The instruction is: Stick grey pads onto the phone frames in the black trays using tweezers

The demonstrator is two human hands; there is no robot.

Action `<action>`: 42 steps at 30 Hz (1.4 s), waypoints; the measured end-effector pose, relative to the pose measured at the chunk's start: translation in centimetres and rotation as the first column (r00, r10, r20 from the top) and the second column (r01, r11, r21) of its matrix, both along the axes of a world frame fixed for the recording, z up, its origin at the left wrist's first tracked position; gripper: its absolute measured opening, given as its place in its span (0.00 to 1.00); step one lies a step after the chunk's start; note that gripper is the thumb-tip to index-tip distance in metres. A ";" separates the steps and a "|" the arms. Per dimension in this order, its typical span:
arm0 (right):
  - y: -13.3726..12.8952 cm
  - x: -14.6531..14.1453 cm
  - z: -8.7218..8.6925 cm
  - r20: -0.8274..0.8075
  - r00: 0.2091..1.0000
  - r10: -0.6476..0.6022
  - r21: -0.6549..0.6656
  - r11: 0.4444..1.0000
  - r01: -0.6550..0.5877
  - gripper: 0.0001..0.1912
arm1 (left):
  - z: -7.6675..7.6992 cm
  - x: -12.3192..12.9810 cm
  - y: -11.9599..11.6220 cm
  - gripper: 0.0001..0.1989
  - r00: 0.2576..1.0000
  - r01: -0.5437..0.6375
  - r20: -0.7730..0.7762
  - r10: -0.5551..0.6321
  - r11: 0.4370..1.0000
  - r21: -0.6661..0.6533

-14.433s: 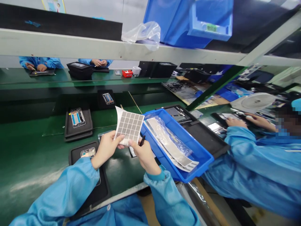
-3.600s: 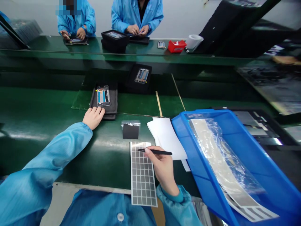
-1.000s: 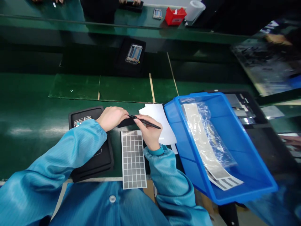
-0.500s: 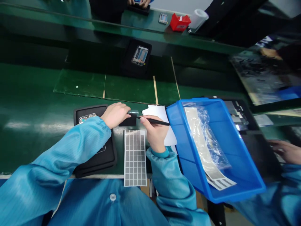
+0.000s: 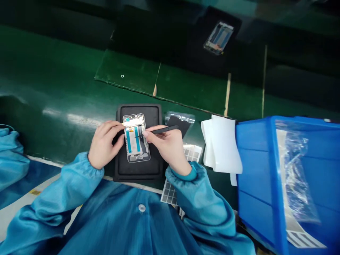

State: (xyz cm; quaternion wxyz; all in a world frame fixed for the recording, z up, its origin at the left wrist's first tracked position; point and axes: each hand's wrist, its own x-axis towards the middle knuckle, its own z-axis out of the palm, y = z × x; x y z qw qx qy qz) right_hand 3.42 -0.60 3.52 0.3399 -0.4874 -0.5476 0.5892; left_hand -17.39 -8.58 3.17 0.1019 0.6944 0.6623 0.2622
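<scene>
An opened phone [image 5: 134,145], its inner parts and blue strips showing, lies on a black tray [image 5: 154,168]. My left hand [image 5: 103,143] is at the phone's left edge, fingertips by its upper side and the thumb apart from them; nothing shows in its grip. In my right hand [image 5: 168,145] are black tweezers [image 5: 166,129], pinched between thumb and fingers, their tips over the middle of the phone. Partly under my right forearm is a sheet of small grey squares [image 5: 169,193]. A dark piece in clear film [image 5: 180,122] lies just beyond that hand.
White paper [image 5: 223,145] lies to the right, against a blue bin [image 5: 255,170] containing a clear plastic bag [image 5: 297,173] and strips. Another opened phone [image 5: 219,37] rests on a dark pad farther back. A person's blue sleeve [image 5: 12,152] shows at the left edge.
Both hands have moved from the dark piece in film to the phone on the tray. The tweezers are now over the phone. The view has shifted left and down.
</scene>
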 end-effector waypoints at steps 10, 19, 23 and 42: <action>3.5 -3.1 -1.4 0.059 0.995 0.085 0.045 0.995 -0.088 0.11 | -2.8 1.1 -0.1 0.16 0.997 -0.035 0.063 0.032 0.998 0.059; 3.3 -2.9 -1.3 0.107 0.990 0.094 0.046 0.994 -0.099 0.09 | -3.1 1.0 -0.1 0.18 0.997 -0.022 0.071 0.018 0.998 0.065; 3.2 -3.0 -1.1 0.110 0.991 0.078 0.038 0.996 -0.082 0.10 | -3.4 1.0 -0.2 0.19 0.997 -0.021 0.075 0.016 0.998 0.058; 3.1 -2.8 -1.1 0.205 0.975 0.081 0.147 0.983 -0.113 0.10 | -3.2 1.0 -0.2 0.20 1.000 -0.002 0.026 0.001 0.998 0.065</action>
